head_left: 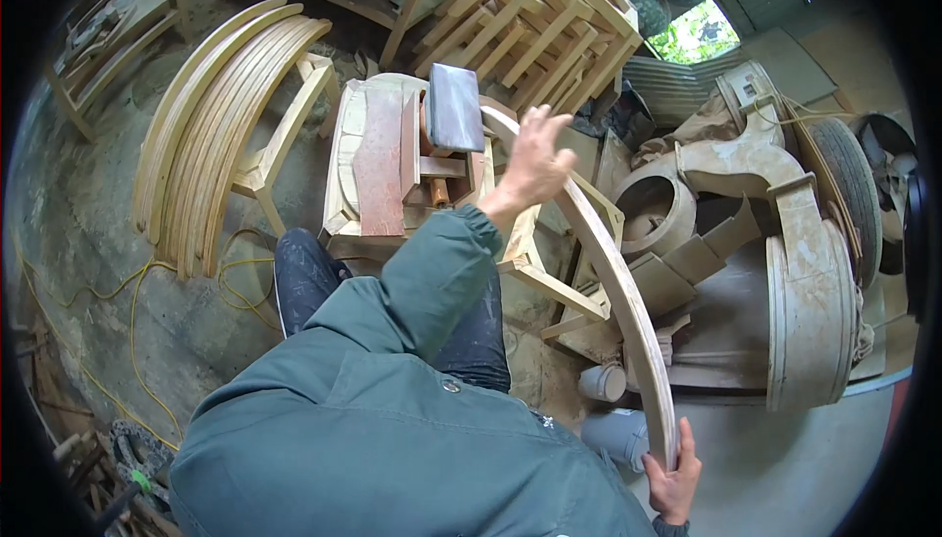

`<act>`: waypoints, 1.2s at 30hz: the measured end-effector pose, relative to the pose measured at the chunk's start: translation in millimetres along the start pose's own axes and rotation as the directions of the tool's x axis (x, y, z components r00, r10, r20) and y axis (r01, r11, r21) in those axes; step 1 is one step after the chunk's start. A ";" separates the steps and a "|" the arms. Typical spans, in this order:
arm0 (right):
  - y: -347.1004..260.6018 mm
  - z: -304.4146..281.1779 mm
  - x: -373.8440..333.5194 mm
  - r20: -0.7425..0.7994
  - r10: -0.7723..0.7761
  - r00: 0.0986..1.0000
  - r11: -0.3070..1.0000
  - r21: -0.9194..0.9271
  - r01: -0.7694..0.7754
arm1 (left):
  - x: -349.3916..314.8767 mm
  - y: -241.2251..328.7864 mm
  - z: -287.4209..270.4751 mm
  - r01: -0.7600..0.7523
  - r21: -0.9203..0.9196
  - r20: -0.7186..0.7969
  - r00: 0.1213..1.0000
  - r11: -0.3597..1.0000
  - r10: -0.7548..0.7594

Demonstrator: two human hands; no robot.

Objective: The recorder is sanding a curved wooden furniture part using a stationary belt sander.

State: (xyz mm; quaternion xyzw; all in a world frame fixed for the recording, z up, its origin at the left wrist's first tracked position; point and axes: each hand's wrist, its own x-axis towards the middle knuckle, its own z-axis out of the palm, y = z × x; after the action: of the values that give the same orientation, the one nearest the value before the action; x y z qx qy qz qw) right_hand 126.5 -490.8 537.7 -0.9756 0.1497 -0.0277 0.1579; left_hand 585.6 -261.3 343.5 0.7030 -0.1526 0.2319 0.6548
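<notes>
Green jacket [392, 439] fills the near view. Right hand [675, 478], near right: grip clenched on the near end of a curved wooden slat [628, 292]. Slat arcs away to the far left hand [535, 159], fingers spread, grip released, palm against it. Beyond: sanding machine [453, 107]; bent slats stacked far left [211, 134].
</notes>
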 end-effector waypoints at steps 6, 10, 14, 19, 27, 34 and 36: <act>33.1 -5.5 -12.9 0.030 0.127 0.991 0.967 0.220 -0.131 | 4.2 -47.8 -11.5 -0.279 0.449 0.203 0.957 0.849 0.207; 26.6 -21.8 -6.2 0.005 0.220 0.975 0.884 0.422 -0.202 | 42.8 -69.7 -21.3 -0.436 0.331 0.343 0.882 0.837 0.323; 8.6 -13.6 27.5 0.005 0.006 1.000 0.997 -0.079 -0.005 | 55.6 -49.2 -20.8 -0.513 0.313 0.211 0.858 0.799 0.468; -17.8 99.7 94.1 -0.225 -0.313 0.923 0.879 -0.436 0.192 | 49.9 -40.7 -35.6 -0.576 0.361 0.266 0.817 0.733 0.511; -2.6 229.4 126.9 -0.074 -0.438 0.896 0.855 -0.342 0.390 | 25.8 -133.3 -48.8 -0.529 0.391 0.288 0.847 0.753 0.446; 12.7 141.5 102.3 0.087 -0.334 0.938 0.921 -0.182 0.345 | 0.8 -87.1 -35.5 -0.451 0.360 0.326 0.881 0.817 0.343; -6.0 84.9 107.7 0.112 -0.339 0.934 0.905 -0.232 0.357 | 6.0 -69.0 -30.1 -0.470 0.344 0.327 0.872 0.813 0.365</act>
State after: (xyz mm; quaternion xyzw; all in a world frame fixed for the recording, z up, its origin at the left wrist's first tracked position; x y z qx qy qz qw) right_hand 239.5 -492.3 459.8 -0.9990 -0.0300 -0.0030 0.0320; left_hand 622.7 -224.3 289.1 0.7968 -0.3317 0.3087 0.3997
